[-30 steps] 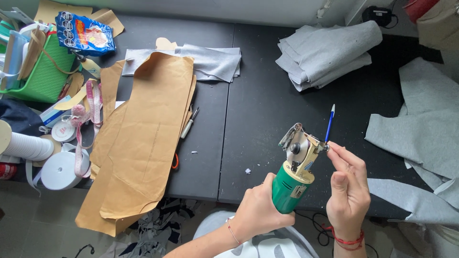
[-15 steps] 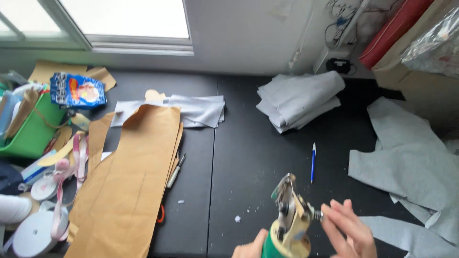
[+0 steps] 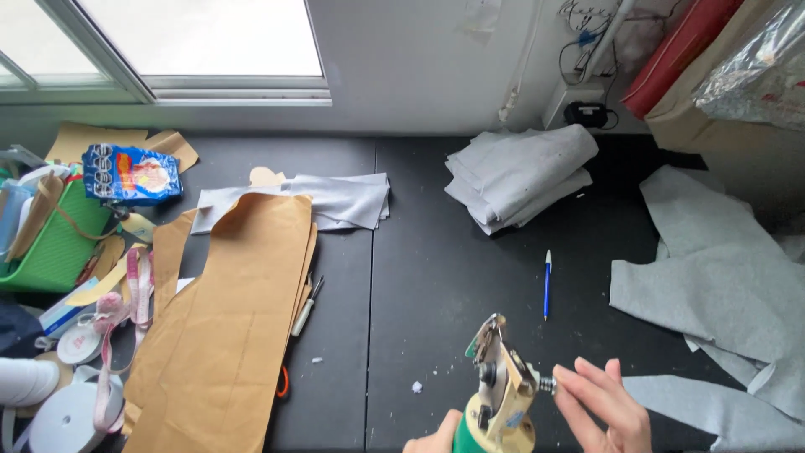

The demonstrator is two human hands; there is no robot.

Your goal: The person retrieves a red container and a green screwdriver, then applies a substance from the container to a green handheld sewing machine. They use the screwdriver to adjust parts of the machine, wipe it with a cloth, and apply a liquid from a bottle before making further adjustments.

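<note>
Rotary cutter [image 3: 499,394] sits over the bench's [image 3: 436,277] near edge. Left hand [image 3: 432,440] grasps its green body from below; right hand [image 3: 604,407] fingertips pinch the side knob. Looks dense, rigid, sharp-bladed: hold the body only.

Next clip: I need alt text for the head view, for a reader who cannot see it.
At the bottom edge, a left hand holds a green-handled rotary fabric cutter upright while the right hand pinches a small knob on its side. Beyond lie a black table with brown paper patterns, grey fabric pieces and a blue pen.
</note>
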